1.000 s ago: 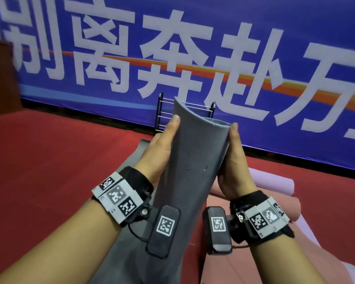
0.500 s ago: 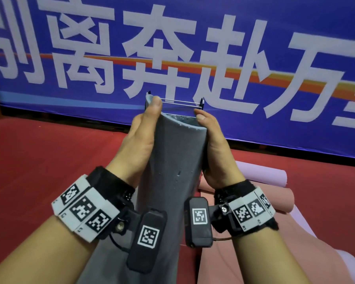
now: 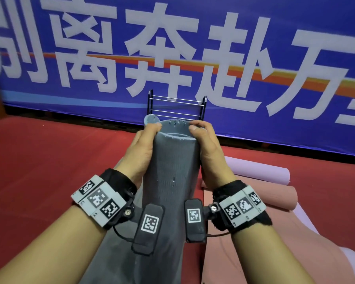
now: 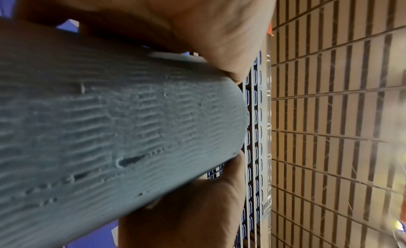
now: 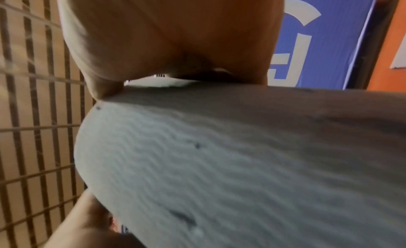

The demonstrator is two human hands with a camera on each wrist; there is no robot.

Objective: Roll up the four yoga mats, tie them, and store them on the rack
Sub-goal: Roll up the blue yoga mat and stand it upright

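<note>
A grey yoga mat (image 3: 170, 177) rises steeply in front of me, its top end curled over into the start of a roll. My left hand (image 3: 143, 144) grips the left side of that curled end, thumb on top. My right hand (image 3: 205, 144) grips the right side the same way. Both wrist views are filled by the ribbed grey mat (image 4: 110, 130) (image 5: 241, 165) with fingers pinching its edge. A small black wire rack (image 3: 176, 106) stands behind the mat against the banner. To the right lie a pink mat (image 3: 275, 199) and a lilac mat (image 3: 258, 171), both partly rolled.
Red carpet (image 3: 49, 171) covers the floor on the left and far right. A large blue banner (image 3: 193, 58) with white characters closes off the back. The unrolled pink mat runs toward me along the right side.
Both hands have curled the mat's top edge over toward me, turning a flat upright end into a rounded fold. The rack now shows above the mat.
</note>
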